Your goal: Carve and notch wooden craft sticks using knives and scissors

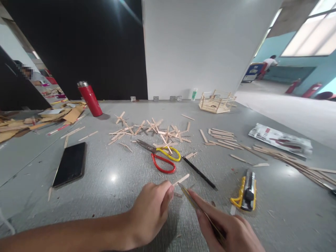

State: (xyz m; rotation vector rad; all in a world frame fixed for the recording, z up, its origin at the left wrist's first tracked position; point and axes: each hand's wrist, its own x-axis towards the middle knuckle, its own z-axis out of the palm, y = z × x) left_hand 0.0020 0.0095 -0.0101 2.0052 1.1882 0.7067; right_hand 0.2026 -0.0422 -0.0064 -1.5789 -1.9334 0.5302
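My left hand (153, 211) is closed in a pinch on a short wooden stick (181, 179) held against the grey floor (110, 196). My right hand (228, 227) is closed around a thin yellow-edged blade tool (193, 203), and the tool's tip touches the stick near my left fingertips. Just beyond lie red-and-yellow scissors (162, 156), a black pencil (199, 172) and a yellow utility knife (246, 190).
Several loose sticks and glued stick crosses (152, 129) are scattered ahead. A black phone (70, 163) lies left, a red flask (89, 98) behind it, cardboard scraps (52, 117) far left. A stick-built frame (216, 101) stands by the white pillar. A printed packet (279, 139) lies right. A person is far off.
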